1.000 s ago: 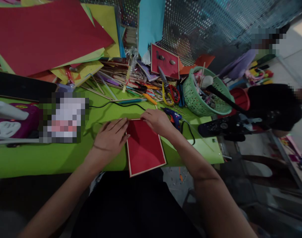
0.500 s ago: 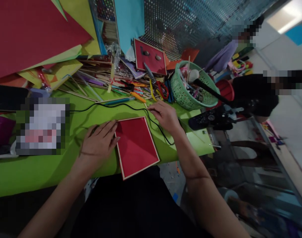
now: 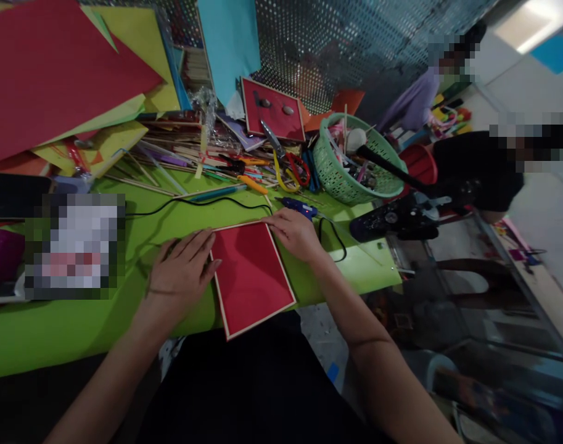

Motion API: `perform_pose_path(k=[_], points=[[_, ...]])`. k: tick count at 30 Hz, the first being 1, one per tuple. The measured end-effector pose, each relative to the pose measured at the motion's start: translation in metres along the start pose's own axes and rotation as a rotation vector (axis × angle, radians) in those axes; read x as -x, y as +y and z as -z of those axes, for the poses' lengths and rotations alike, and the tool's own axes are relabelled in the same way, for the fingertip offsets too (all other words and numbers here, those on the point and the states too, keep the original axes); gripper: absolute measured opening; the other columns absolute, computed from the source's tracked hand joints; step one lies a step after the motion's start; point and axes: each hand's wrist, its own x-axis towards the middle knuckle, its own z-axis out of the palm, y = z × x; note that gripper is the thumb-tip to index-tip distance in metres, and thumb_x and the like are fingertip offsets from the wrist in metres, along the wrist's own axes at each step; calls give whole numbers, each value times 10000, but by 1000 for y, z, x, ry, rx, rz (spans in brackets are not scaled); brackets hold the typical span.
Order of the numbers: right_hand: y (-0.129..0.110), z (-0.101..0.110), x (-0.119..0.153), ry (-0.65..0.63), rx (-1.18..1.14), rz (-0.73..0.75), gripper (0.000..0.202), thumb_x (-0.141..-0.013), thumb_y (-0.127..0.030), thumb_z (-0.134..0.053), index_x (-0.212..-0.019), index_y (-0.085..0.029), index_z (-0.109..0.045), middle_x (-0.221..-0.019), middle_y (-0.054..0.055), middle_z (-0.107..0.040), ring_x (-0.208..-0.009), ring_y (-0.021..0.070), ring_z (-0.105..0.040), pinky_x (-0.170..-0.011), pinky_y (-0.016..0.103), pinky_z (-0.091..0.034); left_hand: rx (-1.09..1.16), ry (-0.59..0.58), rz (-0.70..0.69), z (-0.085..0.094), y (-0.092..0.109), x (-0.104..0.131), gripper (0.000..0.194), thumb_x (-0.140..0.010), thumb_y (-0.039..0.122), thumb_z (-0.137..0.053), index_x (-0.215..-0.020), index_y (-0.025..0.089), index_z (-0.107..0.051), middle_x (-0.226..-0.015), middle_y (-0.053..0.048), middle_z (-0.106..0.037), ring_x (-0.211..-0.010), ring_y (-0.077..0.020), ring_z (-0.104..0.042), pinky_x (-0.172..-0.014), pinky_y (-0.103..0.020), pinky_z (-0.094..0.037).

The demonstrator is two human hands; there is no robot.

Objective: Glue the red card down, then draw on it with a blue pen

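Observation:
A red board (image 3: 251,277) edged with thin pale wooden strips lies at the table's front edge, tilted slightly. My left hand (image 3: 182,265) rests along its left side, fingers stretched out, the fingertips at the upper left corner and the thumb against the side strip. At the upper right corner my right hand (image 3: 294,234) has its fingers pressed together on the board's strip; whether a small piece is also between them is hidden. Just beyond the right hand lies a blue glue gun (image 3: 299,206), its black cord (image 3: 207,198) running left across the table.
Behind are scissors (image 3: 290,166), an orange-handled cutter (image 3: 252,184), wooden sticks and a second red board (image 3: 274,111) with two brown spots. A green basket (image 3: 343,179) and black stand (image 3: 383,222) are right. Coloured sheets (image 3: 68,74) lie left. A person (image 3: 475,166) is at far right.
My right hand has moved left and nearer to me, onto the board's upper right corner, uncovering the glue gun. My left hand stays at the board's left side.

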Motion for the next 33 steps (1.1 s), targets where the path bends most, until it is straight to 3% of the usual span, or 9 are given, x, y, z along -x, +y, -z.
perform_pose_path(k=[19,26,33], points=[[-10,-3,-2,-73,163,22,310,-1021,-163,-504,-1220,-192,-739,-1101,123,-733,-1010,259,-655,-846,375,-496,-21,-11,3,-2,-1,1,465,-1040,379,-402,-1440,209,-569,-1521,-94,-590,-1337,-296,-601,-1113,-499,-393],[-1,-1,3,75,65,12,325,-1027,-291,-558,-1320,-215,-676,-1205,127,-715,-1118,261,-648,-934,394,-498,-12,52,9,2,-2,2,462,-1036,369,-414,-1440,202,-565,-1509,-109,-602,-1304,-292,-624,-1103,-489,-429],[-14,-7,0,20,63,113,340,-1034,-276,-532,-1333,-204,-678,-1227,130,-713,-1136,285,-633,-926,429,-488,-41,79,117,7,-1,1,446,-1036,365,-413,-1429,239,-584,-1447,-110,-649,-1300,-306,-599,-1109,-519,-415]])
